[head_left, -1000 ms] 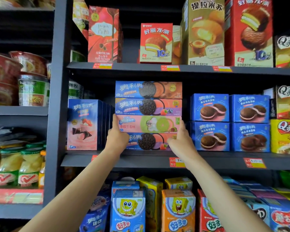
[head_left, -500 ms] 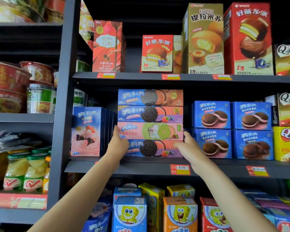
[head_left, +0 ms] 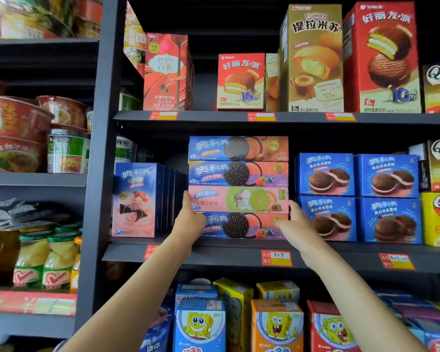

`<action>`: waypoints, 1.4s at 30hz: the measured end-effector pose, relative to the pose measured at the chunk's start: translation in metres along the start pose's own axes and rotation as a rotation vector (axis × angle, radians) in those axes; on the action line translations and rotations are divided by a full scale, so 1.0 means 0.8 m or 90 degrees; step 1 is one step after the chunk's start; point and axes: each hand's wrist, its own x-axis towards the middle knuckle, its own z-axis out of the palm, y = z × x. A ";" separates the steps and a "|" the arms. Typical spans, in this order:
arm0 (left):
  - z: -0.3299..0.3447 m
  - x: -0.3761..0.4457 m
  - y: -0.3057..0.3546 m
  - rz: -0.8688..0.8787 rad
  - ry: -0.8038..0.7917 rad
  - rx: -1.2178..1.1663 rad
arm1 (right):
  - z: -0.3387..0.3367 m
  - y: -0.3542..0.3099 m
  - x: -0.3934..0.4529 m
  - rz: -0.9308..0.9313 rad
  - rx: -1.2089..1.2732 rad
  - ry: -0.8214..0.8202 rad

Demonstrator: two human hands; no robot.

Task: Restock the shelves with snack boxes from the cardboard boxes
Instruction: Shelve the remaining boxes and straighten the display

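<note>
Pink and blue Oreo boxes (head_left: 238, 187), four in a stack, already sat on the middle shelf (head_left: 239, 255). Her left hand (head_left: 188, 222) and right hand (head_left: 294, 222) pressed its ends with relaxed fingers, gripping nothing. No cardboard boxes were visible, so what remained was unclear.

- Top cookie box (head_left: 238, 148): blue shading to orange-brown, black cookie print.
- Second cookie box (head_left: 238, 174): blue, pink and purple, berry print.
- Third cookie box (head_left: 238, 199): pink with green disc.
- Bottom cookie box (head_left: 241, 226): blue, pink, purple.
- Shelf (head_left: 214, 255): dark grey, with red-and-yellow price tag (head_left: 276, 258).
- Soft-cake boxes (head_left: 325, 174): blue, brown cakes printed.
</note>
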 end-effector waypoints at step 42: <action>0.002 -0.054 -0.005 0.113 0.107 0.297 | 0.012 -0.008 -0.043 -0.095 -0.134 0.138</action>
